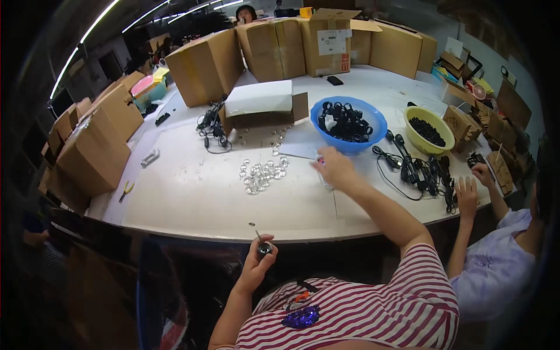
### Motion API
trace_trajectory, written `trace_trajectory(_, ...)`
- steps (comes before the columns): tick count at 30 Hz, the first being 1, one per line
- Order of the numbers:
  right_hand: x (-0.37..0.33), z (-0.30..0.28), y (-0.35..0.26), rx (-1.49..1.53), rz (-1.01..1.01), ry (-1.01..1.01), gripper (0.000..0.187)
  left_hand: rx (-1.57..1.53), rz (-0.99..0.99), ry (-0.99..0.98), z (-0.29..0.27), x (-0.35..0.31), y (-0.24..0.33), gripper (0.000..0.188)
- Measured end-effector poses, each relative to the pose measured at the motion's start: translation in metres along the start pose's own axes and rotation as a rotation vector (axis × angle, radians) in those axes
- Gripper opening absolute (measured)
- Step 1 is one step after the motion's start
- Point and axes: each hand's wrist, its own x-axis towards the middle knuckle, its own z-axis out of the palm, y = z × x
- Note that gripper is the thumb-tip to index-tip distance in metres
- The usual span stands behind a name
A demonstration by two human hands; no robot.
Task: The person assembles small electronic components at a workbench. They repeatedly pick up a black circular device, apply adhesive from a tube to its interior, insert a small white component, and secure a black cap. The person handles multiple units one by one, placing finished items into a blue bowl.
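My left hand (pixel 258 267) is closed around a small black cylindrical part (pixel 265 248) with a round, ring-like end, held just off the table's near edge. A thin metal rod (pixel 258 235) sticks up from the same hand. On the table, my right hand (pixel 338 169) reaches to a small whitish packet (pixel 322 175) in front of the blue bowl, fingers drawn together; what lies between them is too small to name. Clear round lenses (pixel 262 175) lie in a loose cluster left of that hand. The blue bowl (pixel 376 125) holds many black rings (pixel 344 121).
Black cabled devices (pixel 417 166) and a yellow bowl (pixel 411 137) of small black parts are at right, where another person's hands (pixel 466 198) work. An open carton (pixel 259 102), cable bundle (pixel 213 128), yellow-handled pliers (pixel 125 191) and large cardboard boxes (pixel 271 49) stand or lie around.
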Motion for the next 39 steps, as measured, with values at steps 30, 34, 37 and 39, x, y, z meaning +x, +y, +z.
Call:
trace_trajectory(30,-0.228,0.17,-0.03,0.879,-0.116,-0.989,0.03,0.016,0.102,0.22,0.025,0.01,0.019,0.042)
trace_trajectory(34,-0.231,0.164,-0.028,0.712,-0.059,-1.061,0.027,-0.01,0.126,0.177,0.024,0.009,0.02,0.05)
trace_trajectory(37,-0.222,0.142,-0.044,0.753,-0.118,-0.98,0.027,-0.02,0.119,0.16,0.022,0.008,0.022,0.051)
trace_trajectory(39,-0.225,0.143,-0.046,0.791,-0.203,-0.901,0.027,-0.019,0.115,0.156,0.018,0.008,0.02,0.052)
